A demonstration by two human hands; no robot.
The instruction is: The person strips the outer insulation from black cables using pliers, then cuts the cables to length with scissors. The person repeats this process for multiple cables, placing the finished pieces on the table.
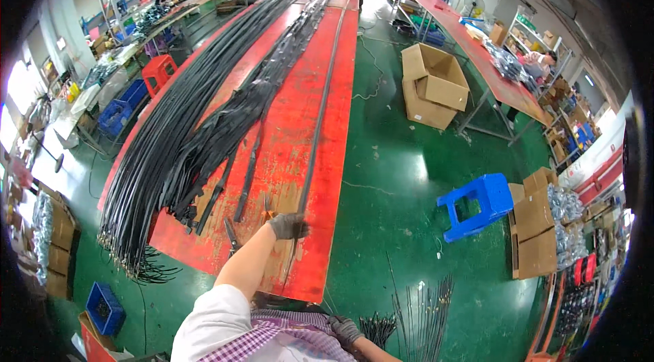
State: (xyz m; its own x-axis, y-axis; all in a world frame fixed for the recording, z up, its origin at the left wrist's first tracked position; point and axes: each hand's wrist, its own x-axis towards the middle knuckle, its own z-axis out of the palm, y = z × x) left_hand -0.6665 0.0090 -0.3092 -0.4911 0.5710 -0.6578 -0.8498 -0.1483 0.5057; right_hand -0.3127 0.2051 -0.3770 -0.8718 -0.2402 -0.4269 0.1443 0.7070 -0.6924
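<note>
Left hand [289, 226], gloved, is closed around a single long black cable [320, 113] near the near end of the red bench [344, 83]; the cable runs along the bench's right edge. Right hand [345, 329], low by the torso, grips dark cable ends [379, 326]. Advised: keep the cable straight, clear of the bundle [163, 158] at left.

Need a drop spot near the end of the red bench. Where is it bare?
Bare: the red table strip right of the single black cable, out to its right edge. Narrower bare lane between that cable and the sleeved bundle. Crowded: left side, under the cable bundle.
</note>
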